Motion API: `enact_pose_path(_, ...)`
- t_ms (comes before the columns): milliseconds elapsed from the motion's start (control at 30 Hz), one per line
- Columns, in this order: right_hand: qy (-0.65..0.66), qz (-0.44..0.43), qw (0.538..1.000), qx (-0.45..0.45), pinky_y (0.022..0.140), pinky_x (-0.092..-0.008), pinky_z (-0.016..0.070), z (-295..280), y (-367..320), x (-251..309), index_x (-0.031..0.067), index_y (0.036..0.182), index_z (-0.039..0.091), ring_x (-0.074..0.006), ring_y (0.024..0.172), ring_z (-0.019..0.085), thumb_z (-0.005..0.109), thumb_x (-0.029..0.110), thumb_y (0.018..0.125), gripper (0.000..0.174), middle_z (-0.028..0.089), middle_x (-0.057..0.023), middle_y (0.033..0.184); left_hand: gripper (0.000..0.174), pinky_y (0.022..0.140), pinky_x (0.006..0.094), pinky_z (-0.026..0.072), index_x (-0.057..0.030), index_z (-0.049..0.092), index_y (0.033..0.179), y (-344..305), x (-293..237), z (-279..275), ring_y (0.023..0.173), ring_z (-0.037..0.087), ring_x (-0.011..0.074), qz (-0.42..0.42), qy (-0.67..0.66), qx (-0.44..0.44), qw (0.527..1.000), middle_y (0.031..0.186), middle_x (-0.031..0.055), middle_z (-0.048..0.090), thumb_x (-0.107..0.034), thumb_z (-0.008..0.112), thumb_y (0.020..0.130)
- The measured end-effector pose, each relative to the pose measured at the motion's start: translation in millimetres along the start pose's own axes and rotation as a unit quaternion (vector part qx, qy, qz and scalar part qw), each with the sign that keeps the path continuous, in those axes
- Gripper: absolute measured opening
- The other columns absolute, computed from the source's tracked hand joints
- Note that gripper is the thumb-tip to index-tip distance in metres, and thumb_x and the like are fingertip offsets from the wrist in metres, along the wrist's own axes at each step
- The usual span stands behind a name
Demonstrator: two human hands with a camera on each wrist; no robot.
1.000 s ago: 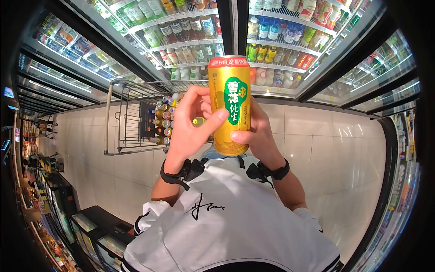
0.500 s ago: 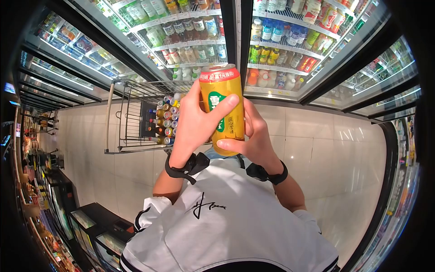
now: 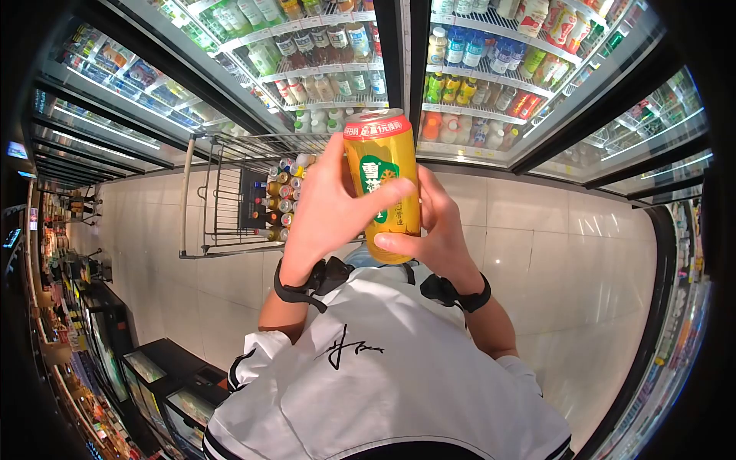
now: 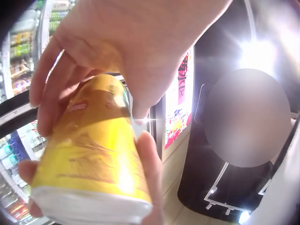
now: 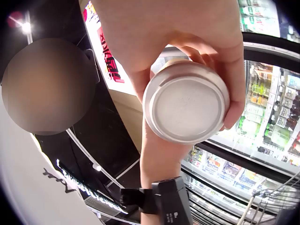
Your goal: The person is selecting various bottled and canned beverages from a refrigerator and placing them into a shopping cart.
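A tall yellow drink can (image 3: 376,147) with a red top band and a green label stands slightly tilted before the chest, held between both hands. My left hand (image 3: 323,207) grips its left side, the thumb lying across the label and the fingers behind. Lower down, my right hand (image 3: 441,241) holds it with the thumb near the base and its fingers round the right side. In the left wrist view, the can (image 4: 91,154) points its silver base toward the camera. The right wrist view looks straight onto the can's round base (image 5: 188,110), with the right hand (image 5: 187,28) curled over it.
A wire shopping cart (image 3: 186,195) stands at the left, with several cans and bottles (image 3: 284,192) in it. Glass-door fridges with bottle-filled shelves (image 3: 322,73) line the front. Dark display cases (image 3: 165,364) stand behind at the left, on a tiled floor (image 3: 552,261).
The left hand has closed round the can, its thumb moving across the front. The can has dropped slightly; its label turned left, then partly back to the right. The cart stays put.
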State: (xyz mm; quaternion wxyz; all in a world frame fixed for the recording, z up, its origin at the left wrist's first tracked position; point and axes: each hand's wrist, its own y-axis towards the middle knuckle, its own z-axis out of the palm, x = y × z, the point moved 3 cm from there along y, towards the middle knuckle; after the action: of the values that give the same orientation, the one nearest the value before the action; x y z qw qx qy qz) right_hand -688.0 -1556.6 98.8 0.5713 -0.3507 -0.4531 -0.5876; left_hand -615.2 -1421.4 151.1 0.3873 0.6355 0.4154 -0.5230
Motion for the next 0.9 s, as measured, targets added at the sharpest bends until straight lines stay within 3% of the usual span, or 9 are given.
enact_pose_path(67, -0.019, 0.004, 1.0, -0.007, 0.091, -0.0304, 0.0522, 2, 2, 4, 0.0001, 0.142, 0.036, -0.0161, 0.113, 0.058, 0.083, 0.009, 0.07, 0.086, 0.054, -0.0088, 0.125, 0.054, 0.067, 0.031, 0.0541, 0.001, 0.056, 0.107, -1, 3, 6, 0.072, 0.068, 0.0194, 0.117, 0.134, -0.017, 0.984, 0.083, 0.0093, 0.069, -0.038, 0.08, 0.079)
enact_pose_path(200, -0.037, -0.002, 0.999, -0.021, 0.091, -0.0301, 0.0519, 2, 1, 3, 0.0001, 0.141, 0.037, -0.0159, 0.114, 0.057, 0.081, 0.006, 0.071, 0.083, 0.055, -0.0088, 0.124, 0.068, 0.071, 0.034, 0.0553, 0.0, 0.052, 0.113, 2, 5, 7, 0.077, 0.07, 0.0251, 0.105, 0.12, -0.011, 0.987, 0.091, 0.0142, 0.07, -0.04, 0.086, 0.07)
enact_pose_path(400, 0.0, 0.017, 1.0, -0.008, 0.095, -0.0314, 0.0498, 1, 0, 4, -0.0011, 0.14, 0.037, -0.0165, 0.116, 0.056, 0.083, 0.008, 0.069, 0.085, 0.055, -0.0092, 0.125, 0.046, 0.061, 0.0289, 0.0532, 0.0014, 0.055, 0.105, 4, 1, 4, 0.068, 0.068, 0.0158, 0.038, -0.002, -0.041, 0.998, 0.08, 0.0135, 0.07, -0.035, 0.075, 0.085)
enact_pose_path(500, 0.061, 0.043, 0.997, 0.006, 0.099, -0.0329, 0.0469, -2, 0, 4, -0.0024, 0.14, 0.037, -0.0168, 0.117, 0.056, 0.083, 0.009, 0.069, 0.086, 0.054, -0.0092, 0.126, 0.035, 0.051, 0.0232, 0.0435, 0.001, 0.056, 0.103, 5, 2, -5, 0.061, 0.06, 0.0065, 0.001, 0.029, -0.038, 0.999, 0.071, 0.0089, 0.068, -0.031, 0.065, 0.094)
enact_pose_path(667, 0.084, 0.042, 0.996, 0.006, 0.101, -0.0338, 0.0455, -3, -2, 7, -0.0025, 0.14, 0.036, -0.0178, 0.117, 0.056, 0.082, 0.009, 0.07, 0.085, 0.054, -0.0102, 0.126, 0.036, 0.057, 0.0236, 0.0468, 0.0003, 0.054, 0.111, -3, -6, 4, 0.065, 0.061, 0.0069, -0.003, 0.015, 0.01, 1.0, 0.078, 0.0097, 0.07, -0.027, 0.067, 0.093)
enact_pose_path(733, 0.1, 0.039, 0.994, 0.004, 0.101, -0.0337, 0.0457, -4, -2, 8, -0.0022, 0.14, 0.035, -0.0181, 0.117, 0.056, 0.082, 0.008, 0.07, 0.084, 0.055, -0.0105, 0.126, 0.041, 0.064, 0.0249, 0.0493, 0.0001, 0.049, 0.119, -7, -8, 12, 0.074, 0.062, 0.0077, 0.073, 0.019, 0.026, 0.997, 0.09, 0.0122, 0.071, -0.022, 0.069, 0.091)
enact_pose_path(900, 0.107, 0.047, 0.993, 0.001, 0.101, -0.0336, 0.0456, -3, -5, 11, -0.0023, 0.138, 0.036, -0.0182, 0.116, 0.057, 0.082, 0.009, 0.071, 0.083, 0.056, -0.0107, 0.125, 0.044, 0.071, 0.0249, 0.0491, 0.0005, 0.046, 0.125, -6, -4, 4, 0.08, 0.061, 0.008, 0.049, -0.056, 0.085, 0.994, 0.095, 0.01, 0.069, -0.019, 0.068, 0.092)
